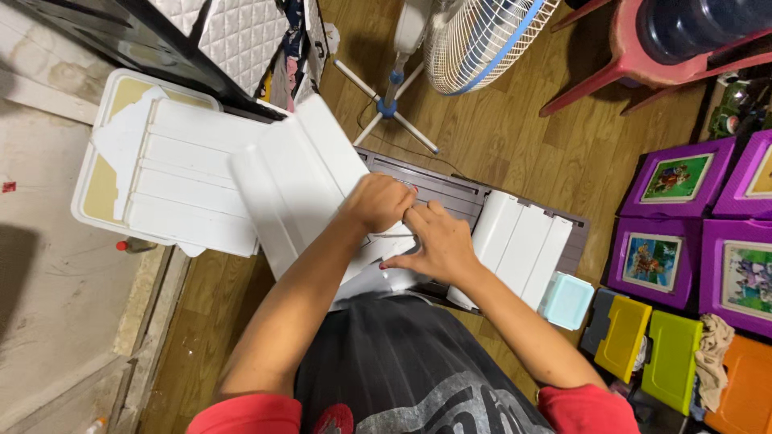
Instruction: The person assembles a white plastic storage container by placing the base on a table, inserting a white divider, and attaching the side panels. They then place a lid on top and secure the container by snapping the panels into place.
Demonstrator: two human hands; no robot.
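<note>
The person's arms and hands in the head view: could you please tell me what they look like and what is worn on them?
Both arms are bare from the upper arm down, with short red sleeves at the shoulders. The left hand and right hand wear no gloves. The right hand's thumbnail looks painted red. No watch, bracelet or ring is visible.

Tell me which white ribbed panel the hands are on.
The tilted middle panel, under both the left hand and right hand. The panel on the tub and the one by the pale blue box lie untouched.
</note>
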